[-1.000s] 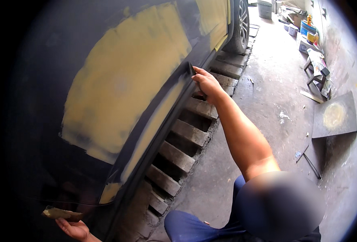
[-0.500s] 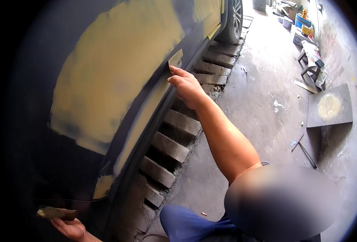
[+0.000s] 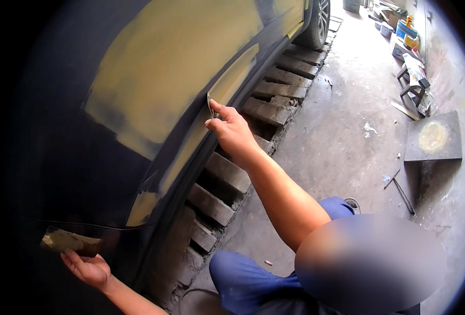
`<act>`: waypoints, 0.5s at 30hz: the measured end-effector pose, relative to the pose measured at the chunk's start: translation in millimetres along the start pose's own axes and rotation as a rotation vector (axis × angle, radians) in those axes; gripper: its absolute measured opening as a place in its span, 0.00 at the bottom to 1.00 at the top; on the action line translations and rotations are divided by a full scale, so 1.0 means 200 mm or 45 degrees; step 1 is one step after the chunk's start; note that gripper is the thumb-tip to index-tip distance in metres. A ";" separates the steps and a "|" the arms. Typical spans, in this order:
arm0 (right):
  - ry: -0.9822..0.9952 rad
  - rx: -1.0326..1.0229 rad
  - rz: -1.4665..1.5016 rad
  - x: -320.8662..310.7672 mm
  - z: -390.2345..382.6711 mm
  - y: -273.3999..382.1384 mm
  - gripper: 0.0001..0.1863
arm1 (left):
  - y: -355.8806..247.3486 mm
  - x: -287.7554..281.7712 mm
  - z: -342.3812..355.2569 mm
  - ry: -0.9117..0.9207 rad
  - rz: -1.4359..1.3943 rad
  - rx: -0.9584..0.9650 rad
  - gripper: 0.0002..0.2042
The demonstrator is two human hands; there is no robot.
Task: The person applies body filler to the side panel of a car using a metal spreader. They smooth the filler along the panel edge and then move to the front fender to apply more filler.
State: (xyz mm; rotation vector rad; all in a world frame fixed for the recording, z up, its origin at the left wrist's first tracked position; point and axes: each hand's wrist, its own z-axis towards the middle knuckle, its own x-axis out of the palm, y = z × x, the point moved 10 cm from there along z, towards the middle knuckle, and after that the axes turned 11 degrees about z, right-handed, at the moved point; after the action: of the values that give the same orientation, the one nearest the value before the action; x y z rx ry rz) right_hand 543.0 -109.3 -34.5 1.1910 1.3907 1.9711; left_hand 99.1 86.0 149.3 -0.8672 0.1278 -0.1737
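Note:
In my right hand (image 3: 231, 128) is a thin putty spreader (image 3: 210, 105), pinched between thumb and fingers. Its edge rests against the narrow strip of yellowish putty (image 3: 235, 79) along the bottom of a dark car door (image 3: 112, 184). Above this strip, a large yellowish putty patch (image 3: 175, 73) covers much of the door. At the lower left, my left hand (image 3: 88, 269) grips a flat plate (image 3: 72, 241) smeared with yellowish putty, held close to the car's side. A smaller putty patch (image 3: 142, 207) lies low on the door between the two hands.
A row of concrete slabs with gaps (image 3: 227, 173) runs beneath the car's sill. The car's wheel (image 3: 316, 26) is at the far end. Against the right wall stand a square dark board (image 3: 447, 139) with a pale round stain, a small stool (image 3: 413, 79) and several containers (image 3: 407, 31).
My right hand has drawn the spreader down the lower strip toward me. My left hand and its plate sit higher in view, and the whole view has shifted slightly.

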 end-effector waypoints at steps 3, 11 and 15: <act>0.008 -0.075 -0.020 0.09 -0.09 -0.05 0.30 | 0.00 0.00 0.00 -0.033 -0.010 -0.030 0.17; -0.016 -0.186 -0.130 0.32 -0.35 -0.11 0.29 | 0.01 0.01 0.00 0.018 -0.096 -0.011 0.17; -0.014 -0.224 -0.171 0.43 -0.46 -0.12 0.30 | -0.03 0.07 -0.02 0.057 -0.084 0.009 0.12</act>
State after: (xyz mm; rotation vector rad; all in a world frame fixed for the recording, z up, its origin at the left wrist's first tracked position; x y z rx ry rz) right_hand 417.4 -84.1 -33.3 1.0018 1.2294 1.9450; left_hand 112.1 76.2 151.5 -0.8610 0.1405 -0.2550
